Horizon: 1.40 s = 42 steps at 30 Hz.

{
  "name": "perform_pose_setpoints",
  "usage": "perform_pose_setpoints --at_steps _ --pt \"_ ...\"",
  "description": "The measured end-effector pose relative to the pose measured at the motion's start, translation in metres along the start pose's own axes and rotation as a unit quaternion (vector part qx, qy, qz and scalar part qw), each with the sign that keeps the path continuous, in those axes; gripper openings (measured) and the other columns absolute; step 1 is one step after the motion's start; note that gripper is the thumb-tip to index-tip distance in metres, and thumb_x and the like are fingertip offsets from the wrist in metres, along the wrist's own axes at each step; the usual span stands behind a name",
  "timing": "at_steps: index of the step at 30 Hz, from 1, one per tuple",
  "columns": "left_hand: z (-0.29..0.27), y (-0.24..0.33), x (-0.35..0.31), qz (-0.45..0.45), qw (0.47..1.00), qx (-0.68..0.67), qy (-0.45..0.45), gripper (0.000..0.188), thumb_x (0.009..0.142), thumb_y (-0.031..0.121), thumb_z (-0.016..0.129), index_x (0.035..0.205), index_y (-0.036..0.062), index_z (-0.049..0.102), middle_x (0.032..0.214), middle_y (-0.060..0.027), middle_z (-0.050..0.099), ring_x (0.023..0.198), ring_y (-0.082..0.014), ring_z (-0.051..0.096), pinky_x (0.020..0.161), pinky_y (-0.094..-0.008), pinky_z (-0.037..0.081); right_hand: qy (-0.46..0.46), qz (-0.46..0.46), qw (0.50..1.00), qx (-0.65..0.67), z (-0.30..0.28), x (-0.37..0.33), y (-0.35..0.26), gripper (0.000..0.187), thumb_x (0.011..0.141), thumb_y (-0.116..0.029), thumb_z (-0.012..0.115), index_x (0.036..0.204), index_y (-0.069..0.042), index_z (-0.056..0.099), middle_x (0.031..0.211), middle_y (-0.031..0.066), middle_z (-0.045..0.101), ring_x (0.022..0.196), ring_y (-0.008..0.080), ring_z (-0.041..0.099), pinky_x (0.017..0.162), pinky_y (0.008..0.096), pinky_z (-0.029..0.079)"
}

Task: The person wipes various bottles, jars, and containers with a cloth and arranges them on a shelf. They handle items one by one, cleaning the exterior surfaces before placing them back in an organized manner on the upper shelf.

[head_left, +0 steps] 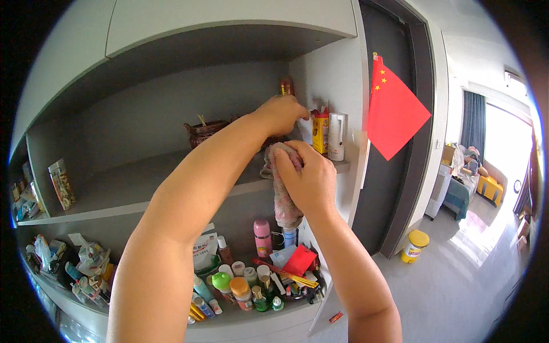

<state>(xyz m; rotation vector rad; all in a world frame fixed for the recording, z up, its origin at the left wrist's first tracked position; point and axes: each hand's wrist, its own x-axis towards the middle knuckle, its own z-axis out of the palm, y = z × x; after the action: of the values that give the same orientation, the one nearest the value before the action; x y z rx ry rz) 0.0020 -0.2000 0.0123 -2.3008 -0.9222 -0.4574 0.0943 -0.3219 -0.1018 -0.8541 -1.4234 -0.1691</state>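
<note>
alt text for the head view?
Right hand grips a pinkish cloth at the edge of a grey shelf, while the left hand reaches to items at its back right. Bottles crowd the lower shelf.

Two bare forearms are seen, entering from about six o'clock and tapering toward twelve o'clock. No sleeve is worn on either; both are uncovered from the lower edge up to the wrist. The left hand (281,112) is seen from the back, knuckles rounded, its fingers hidden from view. The right hand (307,174) is likewise shown from the back, with the thumb and knuckles visible. No ring, watch, bracelet or glove is seen on either hand or wrist.
</note>
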Motion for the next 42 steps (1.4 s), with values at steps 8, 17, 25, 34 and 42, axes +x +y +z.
perform_pose_setpoints --at_steps 8,17,25,34,42 --pt "-0.008 0.002 -0.015 -0.037 0.991 0.063 -0.116 0.051 0.080 0.007 0.057 0.127 0.0256 0.060 0.146 -0.0194 0.039 0.142 -0.0313 0.023 0.114 -0.0575 0.012 -0.048 0.023 0.998 -0.024 -0.007 0.007 -0.003 0.034 0.083 -0.040 0.062 0.099 -0.010 0.068 0.083 0.0163 0.068 0.080 0.0371 0.065 0.072 0.0453 0.051" --pt "0.005 0.023 0.011 -0.030 0.967 0.160 -0.196 0.053 0.083 0.011 0.055 0.134 0.0237 0.054 0.144 -0.0105 0.045 0.146 -0.0315 0.010 0.109 -0.0701 0.006 -0.074 0.052 0.995 -0.036 -0.009 0.005 -0.007 0.037 0.083 -0.039 0.063 0.102 -0.007 0.067 0.086 0.0191 0.068 0.084 0.0364 0.066 0.074 0.0413 0.051" --pt "0.002 0.020 0.002 0.019 0.968 0.214 -0.128 0.046 0.086 0.013 0.052 0.132 0.0216 0.055 0.142 -0.0026 0.048 0.146 -0.0284 0.013 0.110 -0.0683 0.004 -0.049 0.028 0.997 -0.046 -0.006 0.006 -0.004 0.036 0.082 -0.042 0.062 0.094 -0.009 0.068 0.081 0.0172 0.068 0.080 0.0383 0.065 0.072 0.0472 0.051" --pt "-0.040 -0.005 -0.049 -0.018 0.989 0.132 -0.070 0.055 0.081 0.003 0.053 0.133 0.0215 0.054 0.145 -0.0009 0.045 0.146 -0.0246 0.013 0.113 -0.0645 0.006 -0.099 0.043 0.992 -0.062 -0.007 0.015 -0.004 0.038 0.082 -0.043 0.059 0.099 -0.011 0.070 0.090 0.0176 0.068 0.087 0.0391 0.064 0.077 0.0459 0.051" --pt "-0.068 -0.053 -0.116 -0.043 0.973 0.102 0.202 0.035 0.085 0.020 0.062 0.119 0.0123 0.061 0.125 -0.0122 0.059 0.124 -0.0330 0.049 0.104 -0.0449 0.038 -0.161 0.061 0.983 -0.066 -0.010 0.024 -0.007 0.038 0.083 -0.042 0.058 0.102 -0.011 0.070 0.095 0.0172 0.068 0.092 0.0384 0.064 0.079 0.0440 0.050"
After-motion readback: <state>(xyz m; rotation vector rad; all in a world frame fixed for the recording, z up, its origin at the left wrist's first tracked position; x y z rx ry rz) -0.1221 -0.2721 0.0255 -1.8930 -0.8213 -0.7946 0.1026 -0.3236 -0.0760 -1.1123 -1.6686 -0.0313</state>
